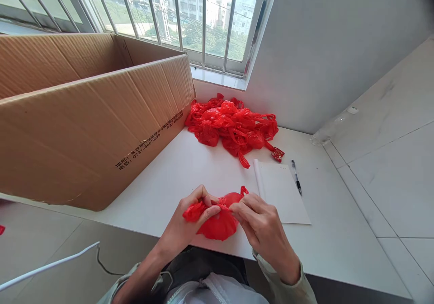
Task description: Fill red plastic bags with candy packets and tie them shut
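Between my hands is a red plastic bag (pixel 220 226), bunched at its top, its fuller part hanging near the table's front edge. My left hand (pixel 190 213) is closed on the gathered plastic, thumb and fingers pressing it. With a pinch, my right hand (pixel 261 220) grips the bag's twisted upper part from the other side. A small red loop sticks up beside the right fingers. What lies inside the bag cannot be made out. Beyond, a heap of red plastic bags (pixel 230 123) lies against the wall, a small red printed packet (pixel 277 154) at its right edge.
A large open cardboard box (pixel 101 132) takes up the left of the white table (pixel 162 177). Right of my hands lie a white notepad (pixel 281 191) and a pen (pixel 296 177). Behind are a barred window (pixel 190 19) and a grey wall.
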Demonstrator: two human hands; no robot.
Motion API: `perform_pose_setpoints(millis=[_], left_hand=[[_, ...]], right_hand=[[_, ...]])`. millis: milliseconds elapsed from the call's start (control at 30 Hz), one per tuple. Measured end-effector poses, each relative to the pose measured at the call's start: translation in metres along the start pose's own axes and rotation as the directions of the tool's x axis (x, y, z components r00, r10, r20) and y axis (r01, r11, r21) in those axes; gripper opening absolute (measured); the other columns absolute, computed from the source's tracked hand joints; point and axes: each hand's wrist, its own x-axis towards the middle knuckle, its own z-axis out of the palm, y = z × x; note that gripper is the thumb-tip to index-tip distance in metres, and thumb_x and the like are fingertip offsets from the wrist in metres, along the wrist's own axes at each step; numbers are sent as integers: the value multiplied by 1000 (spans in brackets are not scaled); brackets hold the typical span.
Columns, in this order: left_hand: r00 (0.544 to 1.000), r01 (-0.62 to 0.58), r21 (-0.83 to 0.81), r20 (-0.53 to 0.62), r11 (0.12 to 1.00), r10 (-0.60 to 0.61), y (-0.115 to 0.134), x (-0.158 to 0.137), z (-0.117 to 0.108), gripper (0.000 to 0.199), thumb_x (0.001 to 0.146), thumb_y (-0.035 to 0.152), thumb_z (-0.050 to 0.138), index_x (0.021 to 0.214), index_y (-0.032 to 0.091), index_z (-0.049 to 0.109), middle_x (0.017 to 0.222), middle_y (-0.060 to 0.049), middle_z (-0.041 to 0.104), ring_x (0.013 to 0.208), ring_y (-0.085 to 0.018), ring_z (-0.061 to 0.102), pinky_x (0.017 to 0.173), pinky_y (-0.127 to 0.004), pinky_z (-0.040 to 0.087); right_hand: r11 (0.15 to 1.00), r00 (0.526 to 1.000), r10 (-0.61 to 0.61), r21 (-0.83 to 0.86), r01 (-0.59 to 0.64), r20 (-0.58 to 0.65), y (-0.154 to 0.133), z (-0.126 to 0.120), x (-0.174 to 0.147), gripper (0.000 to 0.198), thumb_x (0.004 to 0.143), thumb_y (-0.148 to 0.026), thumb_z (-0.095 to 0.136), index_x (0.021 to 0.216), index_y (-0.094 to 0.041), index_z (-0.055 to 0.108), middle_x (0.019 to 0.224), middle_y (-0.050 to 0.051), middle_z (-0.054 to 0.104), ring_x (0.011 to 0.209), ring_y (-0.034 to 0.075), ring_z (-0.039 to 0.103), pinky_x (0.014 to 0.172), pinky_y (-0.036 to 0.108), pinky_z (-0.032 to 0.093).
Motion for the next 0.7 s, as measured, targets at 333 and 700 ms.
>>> perform_pose_setpoints(millis=[333, 700], left_hand=[[991, -132, 214, 42, 968, 126, -5, -10, -2, 21, 83, 16, 58, 71, 19, 41, 70, 4, 50, 62, -10, 41, 57, -22, 34], [725, -591, 567, 63, 573, 686, -16, -9, 13, 16, 97, 11, 39, 95, 19, 53, 82, -4, 60, 84, -19, 55, 75, -29, 49]], right_hand=[[947, 979, 201, 258, -191, -14, 1, 1, -4, 27, 93, -24, 51, 116, -27, 64, 116, 8, 62, 98, 19, 61, 83, 32, 50], [529, 903, 404, 767, -363, 148, 9, 53, 6, 25, 89, -33, 56, 104, -21, 73, 98, 5, 73, 84, 17, 67, 76, 29, 55]])
